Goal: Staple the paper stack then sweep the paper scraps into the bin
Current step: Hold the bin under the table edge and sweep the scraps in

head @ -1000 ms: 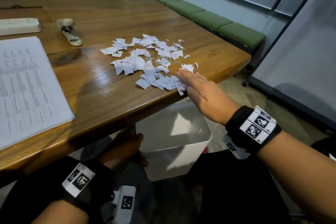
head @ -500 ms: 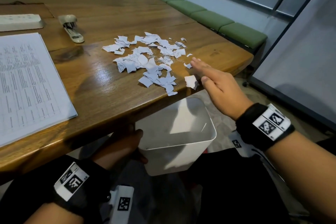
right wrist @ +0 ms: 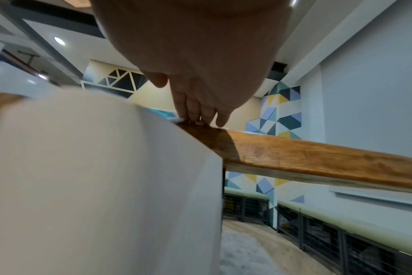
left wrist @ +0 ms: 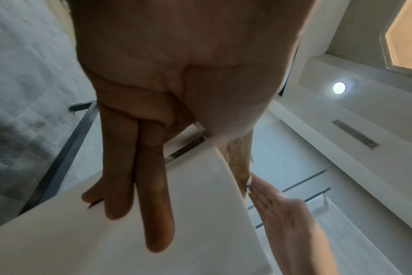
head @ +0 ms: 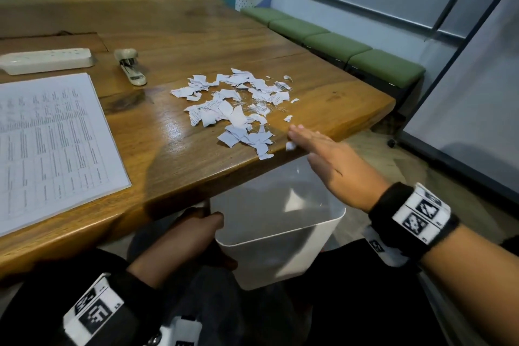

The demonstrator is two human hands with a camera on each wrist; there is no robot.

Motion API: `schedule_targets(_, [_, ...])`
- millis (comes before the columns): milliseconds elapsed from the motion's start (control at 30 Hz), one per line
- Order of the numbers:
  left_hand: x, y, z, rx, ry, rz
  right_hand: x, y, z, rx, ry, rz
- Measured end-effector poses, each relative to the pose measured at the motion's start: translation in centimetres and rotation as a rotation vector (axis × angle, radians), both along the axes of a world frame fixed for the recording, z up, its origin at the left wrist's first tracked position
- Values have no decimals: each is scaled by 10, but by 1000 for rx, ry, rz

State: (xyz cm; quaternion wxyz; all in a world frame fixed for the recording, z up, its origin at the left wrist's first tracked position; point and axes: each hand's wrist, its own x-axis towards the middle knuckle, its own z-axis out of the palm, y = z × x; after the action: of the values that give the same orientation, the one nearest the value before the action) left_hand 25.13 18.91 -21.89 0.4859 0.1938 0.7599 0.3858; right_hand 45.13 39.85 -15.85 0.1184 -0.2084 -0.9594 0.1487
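Torn white paper scraps (head: 236, 109) lie in a loose pile near the table's right front edge. My right hand (head: 323, 160) is flat and open, its fingertips on the table edge just right of the pile, with one small scrap (head: 290, 145) beside them. Below that edge my left hand (head: 182, 241) holds the white bin (head: 280, 247) by its rim, thumb over the top. In the left wrist view the fingers (left wrist: 139, 167) lie along the bin's outer wall (left wrist: 59, 232). The printed paper stack (head: 47, 143) lies at the left, and the stapler (head: 130, 70) behind it.
A white power strip (head: 47, 60) lies at the table's back left. The wooden table (head: 196, 36) ends in a rounded corner at the right. Green bench cushions (head: 337, 42) line the wall behind. My dark-clothed legs are under the bin.
My right hand has come off the near part of the scrap pile and moved right to the table edge. A few scraps have shifted toward the edge. The left hand keeps hold of the bin.
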Motion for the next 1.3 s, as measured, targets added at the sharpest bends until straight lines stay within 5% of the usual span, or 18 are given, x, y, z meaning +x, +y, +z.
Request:
schedule_targets(267, [14,-3,13,57,-18,2,-14,-8,21,-61,150,48])
schedule_targets(467, [14,-14,27,30,73,-61,-49,-17,14,-77,22,114])
schedule_targets(700, [11,-16,29,30,21,28,-11,-32,10,-176,80,184])
schedule_targets(867, [15,-16,30,21,48,-28,-11,-16,31,-192,158,68])
schedule_targets(1067, [17,-10,28,1,71,25,-31,24,40,-68,-185,-68])
schedule_targets(1300, [12,-6,15,82,88,29,-9,-1,39,7,-344,26])
